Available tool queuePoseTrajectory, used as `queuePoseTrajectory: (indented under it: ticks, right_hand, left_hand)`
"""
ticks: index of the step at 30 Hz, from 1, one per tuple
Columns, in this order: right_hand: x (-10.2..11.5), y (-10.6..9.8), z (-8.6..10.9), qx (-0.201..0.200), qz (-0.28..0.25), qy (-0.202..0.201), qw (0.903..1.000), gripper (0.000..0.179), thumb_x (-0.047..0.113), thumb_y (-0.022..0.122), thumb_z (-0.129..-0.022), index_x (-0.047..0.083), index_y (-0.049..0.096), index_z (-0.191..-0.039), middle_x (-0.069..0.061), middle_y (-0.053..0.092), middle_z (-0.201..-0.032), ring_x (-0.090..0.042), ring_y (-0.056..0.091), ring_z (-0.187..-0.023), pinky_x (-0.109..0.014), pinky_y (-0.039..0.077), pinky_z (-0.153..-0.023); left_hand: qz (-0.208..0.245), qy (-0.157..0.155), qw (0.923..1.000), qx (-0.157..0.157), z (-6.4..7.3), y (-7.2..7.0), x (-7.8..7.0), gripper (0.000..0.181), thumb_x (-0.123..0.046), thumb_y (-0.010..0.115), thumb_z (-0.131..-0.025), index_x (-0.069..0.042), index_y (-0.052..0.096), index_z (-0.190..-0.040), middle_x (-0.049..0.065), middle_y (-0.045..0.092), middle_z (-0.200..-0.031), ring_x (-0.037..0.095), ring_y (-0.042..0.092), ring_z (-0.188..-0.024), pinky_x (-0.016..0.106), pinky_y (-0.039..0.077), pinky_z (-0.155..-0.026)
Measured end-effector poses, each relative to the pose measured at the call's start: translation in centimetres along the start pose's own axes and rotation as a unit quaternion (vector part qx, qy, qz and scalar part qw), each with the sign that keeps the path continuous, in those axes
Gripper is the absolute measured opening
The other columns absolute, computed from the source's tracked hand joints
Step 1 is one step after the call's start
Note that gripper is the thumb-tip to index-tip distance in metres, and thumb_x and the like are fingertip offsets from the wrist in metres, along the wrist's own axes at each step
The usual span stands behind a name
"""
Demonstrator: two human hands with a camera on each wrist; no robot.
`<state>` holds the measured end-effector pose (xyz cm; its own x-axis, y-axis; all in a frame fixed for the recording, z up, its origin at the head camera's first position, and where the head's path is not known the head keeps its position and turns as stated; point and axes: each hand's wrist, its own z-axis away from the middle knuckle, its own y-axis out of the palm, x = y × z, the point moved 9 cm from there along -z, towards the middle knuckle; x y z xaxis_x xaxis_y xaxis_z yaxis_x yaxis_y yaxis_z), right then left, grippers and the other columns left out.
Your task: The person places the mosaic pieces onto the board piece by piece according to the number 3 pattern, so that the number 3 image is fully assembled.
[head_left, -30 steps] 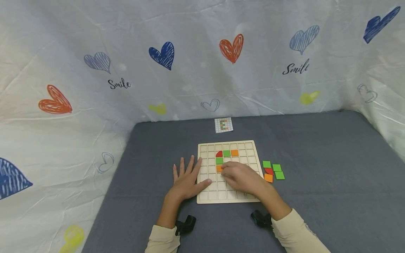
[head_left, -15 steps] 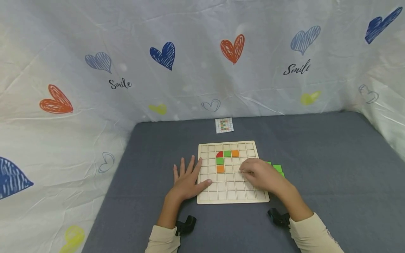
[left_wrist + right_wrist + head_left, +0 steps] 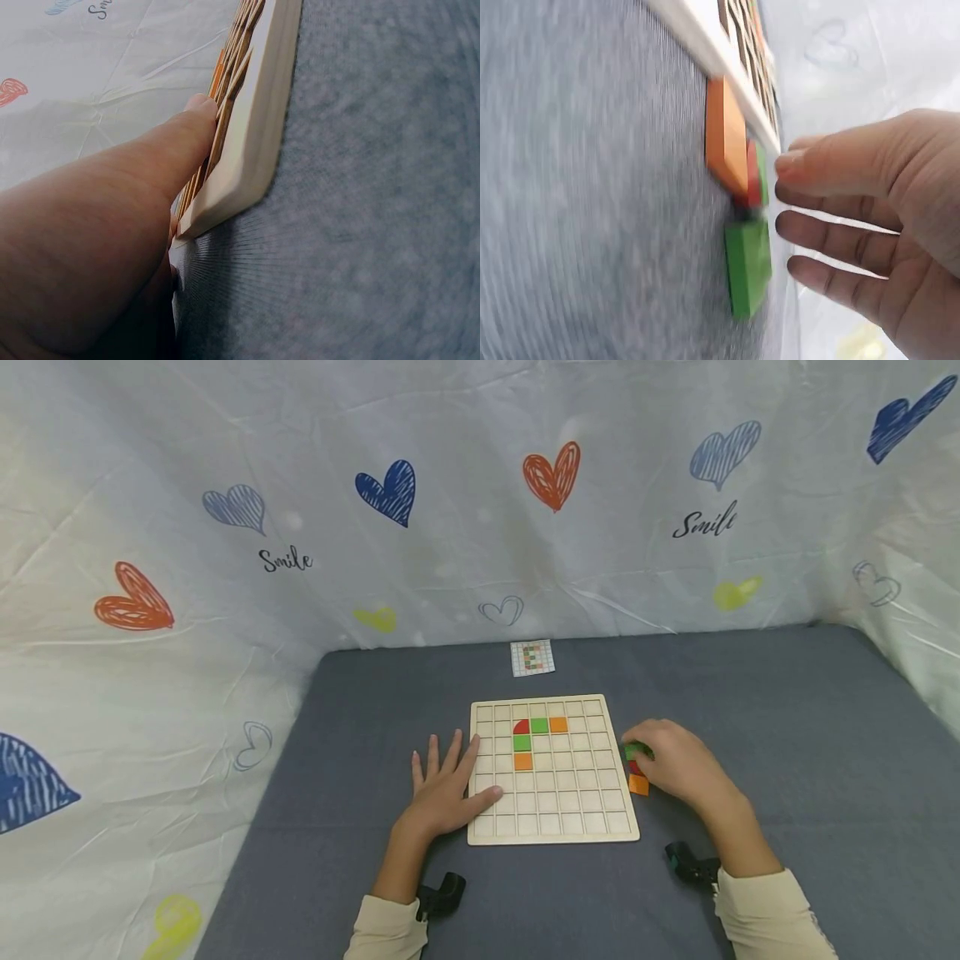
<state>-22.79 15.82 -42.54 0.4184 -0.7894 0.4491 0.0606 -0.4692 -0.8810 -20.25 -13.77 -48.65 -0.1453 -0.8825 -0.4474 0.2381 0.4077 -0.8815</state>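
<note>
A wooden grid board [image 3: 573, 806] lies on the grey cloth. Set in it are a red round-cornered tile [image 3: 521, 727], two green tiles [image 3: 539, 725] and two orange tiles [image 3: 522, 762]. My left hand [image 3: 441, 795] rests at the board's left edge, fingers spread, its thumb [image 3: 196, 124] over the rim. Right of the board, my right hand [image 3: 678, 764] hovers over loose tiles, fingers bent loosely. In the right wrist view, an orange tile [image 3: 726, 139], a red tile [image 3: 753, 174] and a green tile [image 3: 750, 262] lie below the fingertips, apart from them. The hand hides other loose tiles.
A small card [image 3: 532, 657] printed with a coloured grid pattern lies behind the board. A white curtain [image 3: 457, 552] with hearts hangs at the back and left. Black wrist devices [image 3: 442, 896] sit below both hands.
My right hand has left the orange tile on the board and moved right, past the board's edge, to the loose tiles. The left hand has stayed put.
</note>
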Motion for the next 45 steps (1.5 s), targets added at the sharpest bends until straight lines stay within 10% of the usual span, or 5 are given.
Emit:
queuePoseTrajectory:
  ticks: [45]
  right_hand:
    - [-1.6,0.0,0.2,-0.005,0.003,0.002,1.0000,0.021,-0.004,0.073,-0.084,0.002,0.076,-0.104,-0.014,0.071,-0.106,-0.036,0.063,-0.102,-0.055,0.049,-0.088]
  left_hand:
    - [-0.004,-0.008,0.9999,0.008,-0.3,0.5,0.5,0.094,-0.074,0.050,-0.090,-0.030,0.009,-0.162,-0.002,-0.006,-0.167,0.031,-0.022,-0.149,0.056,-0.023,-0.111]
